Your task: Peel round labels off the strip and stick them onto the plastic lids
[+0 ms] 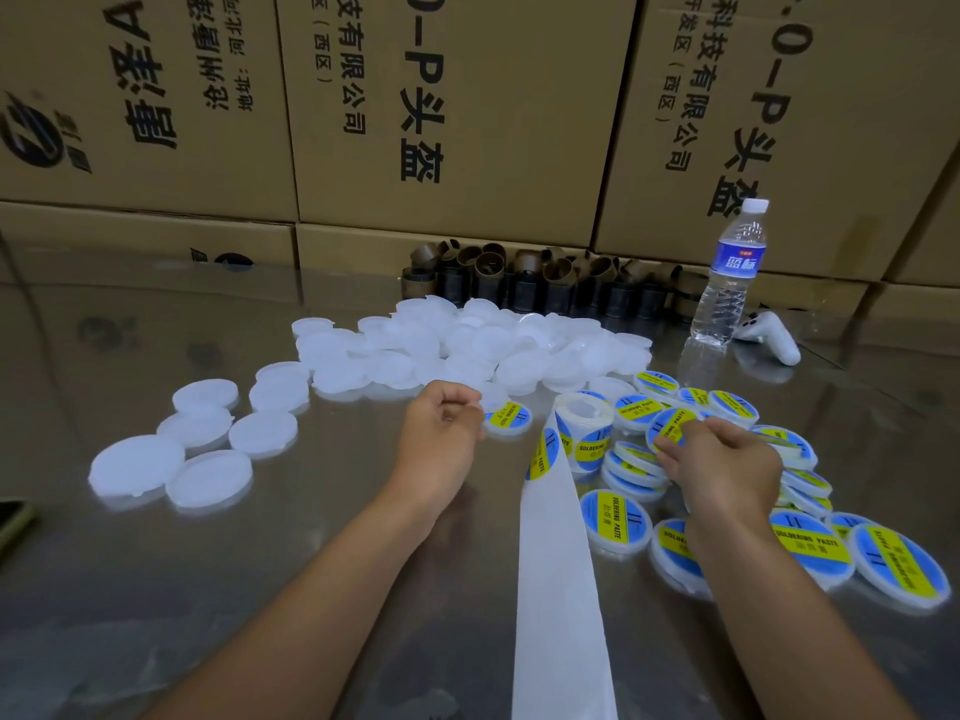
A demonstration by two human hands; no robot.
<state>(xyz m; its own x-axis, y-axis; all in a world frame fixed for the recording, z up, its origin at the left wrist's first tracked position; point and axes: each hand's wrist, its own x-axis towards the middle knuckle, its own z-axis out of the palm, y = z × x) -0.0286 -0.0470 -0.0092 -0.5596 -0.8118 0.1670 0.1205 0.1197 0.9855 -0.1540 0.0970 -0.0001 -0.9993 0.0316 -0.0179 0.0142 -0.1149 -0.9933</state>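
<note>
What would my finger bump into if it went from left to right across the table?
plain white lids → left hand → label roll → labelled lid, held by the right hand → finished lids at the far right

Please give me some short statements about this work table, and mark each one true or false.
1. The clear plastic water bottle stands upright. True.
2. All round plastic lids already carry labels. False: many plain white lids lie left of and behind the white label roll.
3. The right hand touches a round plastic lid with a blue and yellow label. True.
4. The white paper backing strip is fully wound up. False: it runs loose toward the person.
</note>
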